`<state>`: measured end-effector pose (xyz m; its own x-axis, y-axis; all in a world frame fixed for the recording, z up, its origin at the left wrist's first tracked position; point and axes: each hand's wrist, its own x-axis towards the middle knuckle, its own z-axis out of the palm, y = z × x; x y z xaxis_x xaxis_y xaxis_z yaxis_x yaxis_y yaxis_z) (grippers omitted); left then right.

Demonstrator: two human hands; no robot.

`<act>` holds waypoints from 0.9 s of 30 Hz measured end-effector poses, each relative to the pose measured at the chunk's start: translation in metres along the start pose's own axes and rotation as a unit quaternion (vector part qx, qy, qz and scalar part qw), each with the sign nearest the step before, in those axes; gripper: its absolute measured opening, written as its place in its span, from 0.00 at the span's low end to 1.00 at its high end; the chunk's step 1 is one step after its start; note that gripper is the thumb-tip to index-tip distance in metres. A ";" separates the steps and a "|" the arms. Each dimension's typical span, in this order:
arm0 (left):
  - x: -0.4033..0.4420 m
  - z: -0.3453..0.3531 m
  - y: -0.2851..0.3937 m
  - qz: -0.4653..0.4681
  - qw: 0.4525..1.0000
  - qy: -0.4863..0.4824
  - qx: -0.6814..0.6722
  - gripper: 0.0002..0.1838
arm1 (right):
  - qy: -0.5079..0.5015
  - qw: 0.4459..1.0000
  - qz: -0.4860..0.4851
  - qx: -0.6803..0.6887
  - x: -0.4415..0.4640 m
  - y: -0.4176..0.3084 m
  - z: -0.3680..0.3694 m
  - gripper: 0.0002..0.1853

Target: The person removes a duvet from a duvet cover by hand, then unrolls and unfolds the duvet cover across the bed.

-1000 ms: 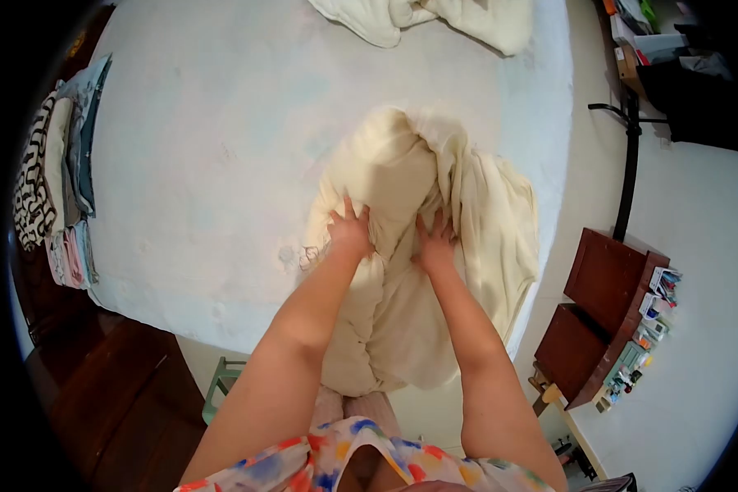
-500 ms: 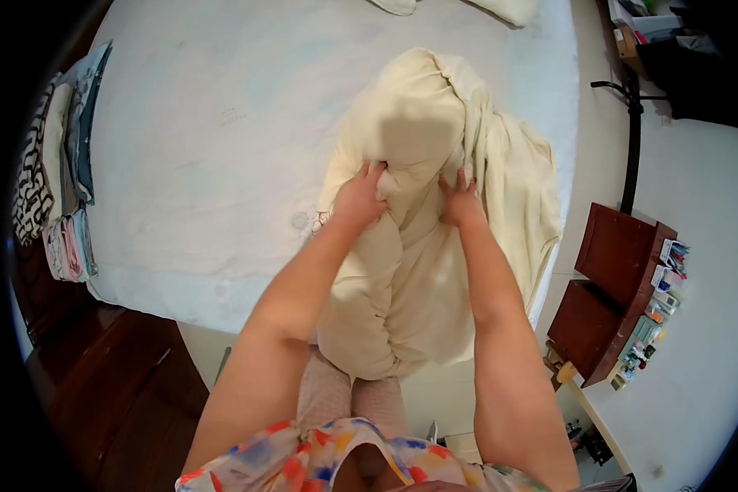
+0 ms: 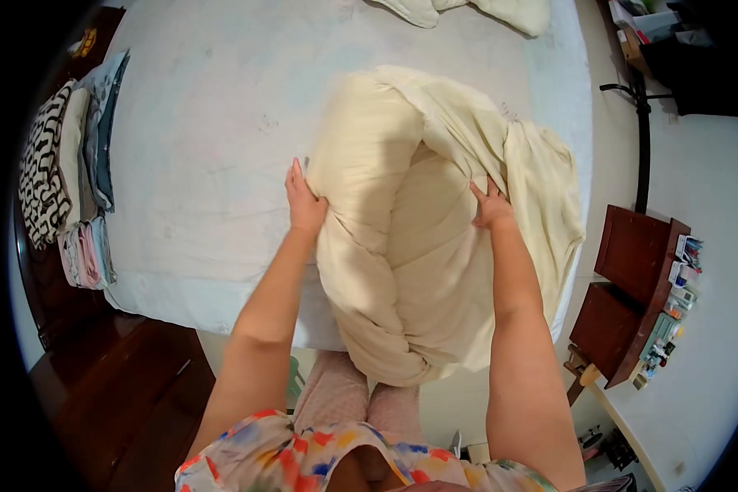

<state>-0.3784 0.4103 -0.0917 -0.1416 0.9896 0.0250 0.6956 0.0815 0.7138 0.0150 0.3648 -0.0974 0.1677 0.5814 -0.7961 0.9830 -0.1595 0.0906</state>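
Observation:
A bulky cream quilt [image 3: 447, 271] lies loosely bunched near the front right of the bed, its lower end hanging over the front edge. My left hand [image 3: 306, 203] is at the quilt's left side, fingers stretched out and the thumb side touching the fabric. On the inner right part of the quilt rests my right hand [image 3: 494, 209], its fingers spread over the folds. Between the two hands the quilt forms a thick roll on the left and a hollow in the middle.
A pale bed sheet [image 3: 213, 180] covers the mattress. Folded textiles [image 3: 78, 164] are stacked along the left edge. Other cream bedding [image 3: 512, 12] lies at the far end. To the right stand a dark red wooden cabinet [image 3: 635, 254] and a black stand [image 3: 642, 148].
My left hand has moved left, out from the middle of the quilt to its left side. The quilt has spread wider, opening a hollow. My right hand stays on the right part.

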 end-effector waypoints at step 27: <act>-0.122 -0.009 -0.040 0.035 0.924 -0.236 0.298 0.42 | 0.019 0.999 0.025 -0.010 0.001 -0.003 0.009 0.57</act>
<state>-0.3950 0.2855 -0.1173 0.1434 0.9247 -0.3527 0.9760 -0.0730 0.2053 0.0112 0.3593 -0.1040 0.2185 0.6031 -0.7671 0.9747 -0.1726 0.1420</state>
